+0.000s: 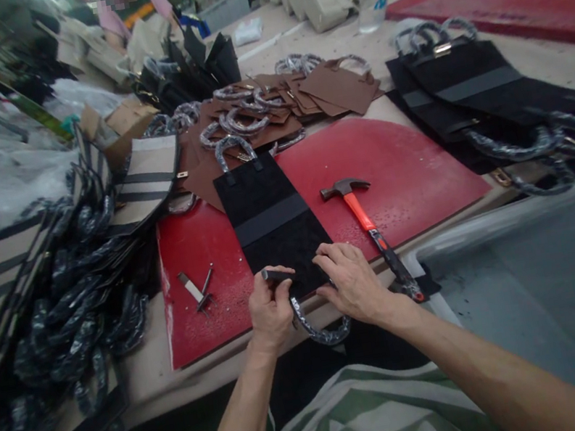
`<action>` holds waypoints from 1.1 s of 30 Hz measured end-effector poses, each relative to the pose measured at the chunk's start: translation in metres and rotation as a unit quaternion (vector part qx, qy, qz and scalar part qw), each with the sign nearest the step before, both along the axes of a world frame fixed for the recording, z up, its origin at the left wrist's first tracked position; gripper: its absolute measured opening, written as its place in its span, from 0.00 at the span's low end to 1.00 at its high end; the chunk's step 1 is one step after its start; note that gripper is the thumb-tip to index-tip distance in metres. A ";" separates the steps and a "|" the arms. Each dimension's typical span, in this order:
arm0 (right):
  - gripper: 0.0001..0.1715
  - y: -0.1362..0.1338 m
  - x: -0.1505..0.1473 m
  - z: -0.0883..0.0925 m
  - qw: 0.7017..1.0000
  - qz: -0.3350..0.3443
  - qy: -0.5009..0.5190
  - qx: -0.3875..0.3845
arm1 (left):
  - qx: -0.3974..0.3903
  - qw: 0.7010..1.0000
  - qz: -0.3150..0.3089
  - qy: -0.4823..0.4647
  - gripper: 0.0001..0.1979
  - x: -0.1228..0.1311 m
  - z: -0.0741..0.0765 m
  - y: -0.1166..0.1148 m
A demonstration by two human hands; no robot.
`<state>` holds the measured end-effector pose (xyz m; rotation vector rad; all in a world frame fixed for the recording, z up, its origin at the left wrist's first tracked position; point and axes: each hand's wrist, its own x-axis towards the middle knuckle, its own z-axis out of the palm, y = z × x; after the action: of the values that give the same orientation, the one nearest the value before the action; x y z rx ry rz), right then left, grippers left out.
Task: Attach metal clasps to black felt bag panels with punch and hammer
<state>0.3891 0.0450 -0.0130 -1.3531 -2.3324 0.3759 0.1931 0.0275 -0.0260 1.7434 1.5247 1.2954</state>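
Observation:
A black bag panel [271, 222] with a grey band lies flat on a red mat [410, 158], a wrapped handle at each end. My left hand [271, 308] pinches the panel's near left corner where the near handle [322, 329] joins. My right hand [350, 280] presses its curled fingers on the near right corner, gripping the panel edge. The near handle hangs over the table edge between both hands.
A hammer [370, 227] with an orange shaft lies right of the panel. A small metal tool [196, 288] lies to its left. Brown panels [300, 95], black panels [470, 89] and striped bags [40, 286] are piled around. A grey bin [540, 276] stands right. A person sits at the far end.

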 end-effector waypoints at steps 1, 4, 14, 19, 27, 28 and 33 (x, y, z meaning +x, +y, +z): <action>0.25 0.000 0.000 0.000 1.000 0.000 0.002 -0.001 | 0.018 0.999 0.004 0.033 0.06 0.001 -0.001 -0.001; 0.25 0.000 0.001 0.000 1.000 0.003 0.005 -0.004 | 0.057 0.992 0.006 0.111 0.07 0.003 -0.004 -0.003; 0.26 0.000 0.003 -0.003 1.000 0.007 0.009 -0.004 | 0.007 0.999 -0.017 0.049 0.06 0.006 0.000 0.000; 0.26 -0.001 0.003 -0.002 1.000 0.005 0.004 -0.005 | 0.000 1.000 0.003 0.031 0.06 0.007 -0.004 0.000; 0.28 0.000 0.003 -0.003 1.000 0.012 0.008 -0.009 | 0.074 0.991 0.004 0.110 0.06 0.011 -0.009 0.000; 0.28 0.000 0.005 -0.001 1.000 0.021 0.018 -0.012 | 0.082 0.989 0.000 0.121 0.06 0.011 -0.009 0.000; 0.24 0.002 0.035 0.019 0.999 -0.035 0.024 0.004 | 0.088 0.987 -0.012 0.132 0.08 0.011 -0.010 0.001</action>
<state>0.4241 0.0474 0.0059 -1.4028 -2.2388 0.3715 0.2046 0.0283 -0.0359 2.1103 1.5632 1.2591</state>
